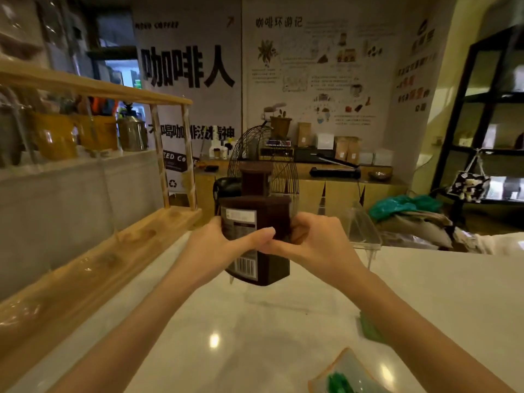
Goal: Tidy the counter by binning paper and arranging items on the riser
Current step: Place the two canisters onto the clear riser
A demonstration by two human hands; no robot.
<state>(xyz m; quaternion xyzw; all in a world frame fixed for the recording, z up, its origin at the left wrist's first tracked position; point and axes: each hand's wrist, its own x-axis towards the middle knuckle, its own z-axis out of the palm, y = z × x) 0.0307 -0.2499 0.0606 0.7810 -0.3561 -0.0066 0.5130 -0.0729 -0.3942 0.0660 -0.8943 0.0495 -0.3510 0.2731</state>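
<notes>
Dark brown squeeze bottle (pixel 256 236), squarish body, upright, broad brown cap on top. White label with barcode faces camera-left. Sits on clear acrylic riser (pixel 365 231) above pale counter (pixel 439 293). Second matching bottle (pixel 255 180) just behind, upright.

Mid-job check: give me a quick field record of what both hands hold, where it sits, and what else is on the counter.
held item: dark bottle, upright, label toward camera
left hand: gripping bottle's left side
right hand: gripping bottle's right side
bottle position: over the clear riser; contact unclear
counter: green item at right, packet near bottom edge
wooden shelf: along the left
</notes>
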